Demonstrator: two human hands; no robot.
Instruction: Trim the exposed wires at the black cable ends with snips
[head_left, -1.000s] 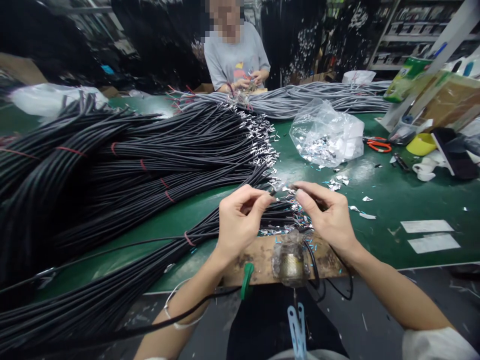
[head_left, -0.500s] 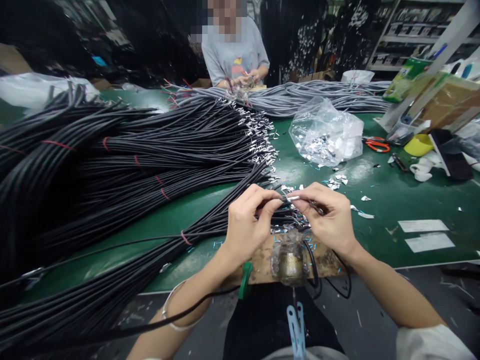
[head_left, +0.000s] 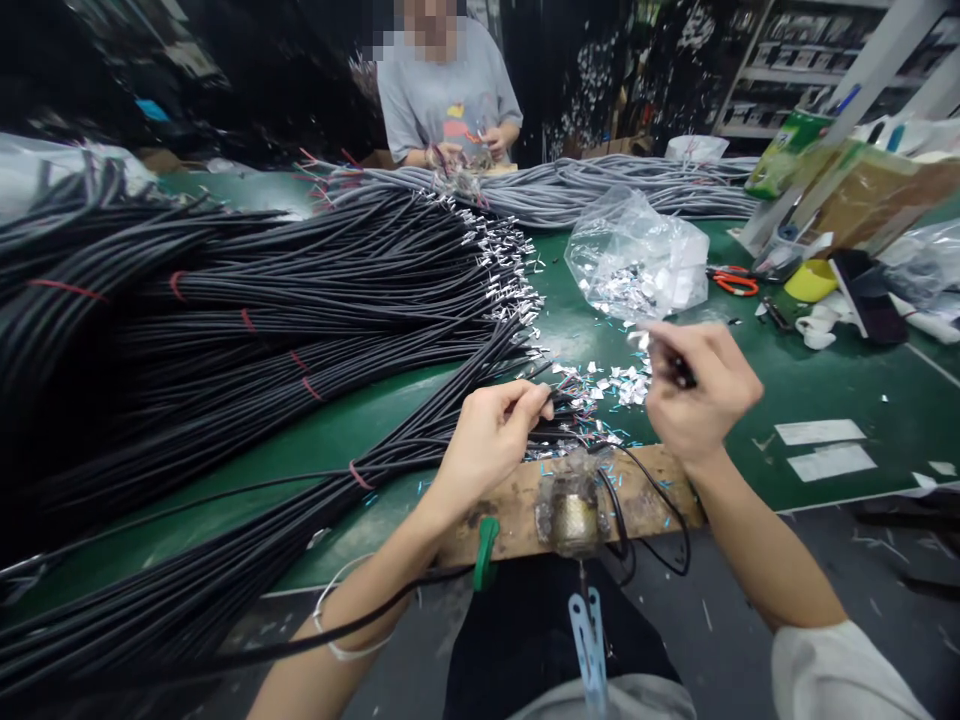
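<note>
My left hand [head_left: 499, 430] pinches the end of a black cable beside the cut ends of a tied bundle of black cables [head_left: 405, 440]. Off to the right, my right hand [head_left: 697, 385] is closed around a small dark tool [head_left: 682, 373], blurred by motion, with a bit of white foil [head_left: 640, 340] at its fingertips. White foil scraps [head_left: 626, 385] and short blue wire bits lie between the hands. Below them, a metal device [head_left: 574, 510] wrapped in clear film sits on a wooden board [head_left: 517, 520].
Large bundles of black cables [head_left: 337, 270] cover the left of the green table [head_left: 750, 400]. A clear bag of scraps [head_left: 645, 265], orange-handled pliers [head_left: 735, 281] and two white labels [head_left: 821, 432] lie right. A person [head_left: 450, 90] works opposite beside grey cables [head_left: 600, 190].
My right hand has moved away from my left hand, to the right and slightly up, with the white foil. My left hand still pinches the cable. The view has shifted slightly.
</note>
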